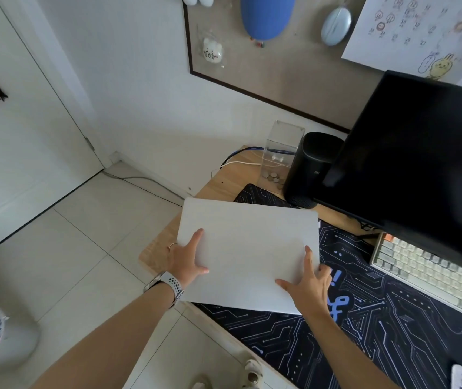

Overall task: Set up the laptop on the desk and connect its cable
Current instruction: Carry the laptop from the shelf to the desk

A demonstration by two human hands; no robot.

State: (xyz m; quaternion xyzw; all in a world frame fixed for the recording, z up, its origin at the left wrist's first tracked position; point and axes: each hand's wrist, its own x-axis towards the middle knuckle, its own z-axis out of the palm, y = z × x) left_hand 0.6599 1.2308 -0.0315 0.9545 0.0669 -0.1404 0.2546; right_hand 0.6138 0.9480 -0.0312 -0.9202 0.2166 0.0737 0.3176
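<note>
Head view: closed white laptop (248, 254) held flat over the left corner of the bench (156, 249), lid up. It overlaps the bench edge and the dark circuit-print mat (378, 332); can't tell if it rests on them or is just above.

Left hand (186, 261) grips the laptop's left edge, thumb and index finger spread on the lid, other fingers hidden under it. Ring on one finger, watch (168, 286) w/ perforated band on the wrist. Right hand (309, 287) grips the near-right corner: thumb and index on the lid, remaining fingers curled round the right edge. So both grips are grasping the laptop.

Behind the laptop, a clear box (279, 153) stands upright near the bench's back edge, w/ a few coins (273, 176) at its bottom; small whitish bits higher inside, too unclear to tell. Just right of it, touching or nearly so, a black speaker (309, 169). A dark monitor (418, 153) fills the right side, screen off. In front of it a pale keyboard (432, 273) sits on the mat, well apart from the laptop.

White cable (235, 163) and blue cable (248, 149) run off the bench's back-left corner behind the box; neither touches the laptop.

On the wall, a pinboard (280, 71) carries a blue oblong item, a pale blue mouse, a small bagged white figure and a calendar sheet (415, 32). Floor is pale tile (83, 248); white door (13, 150) at left.
</note>
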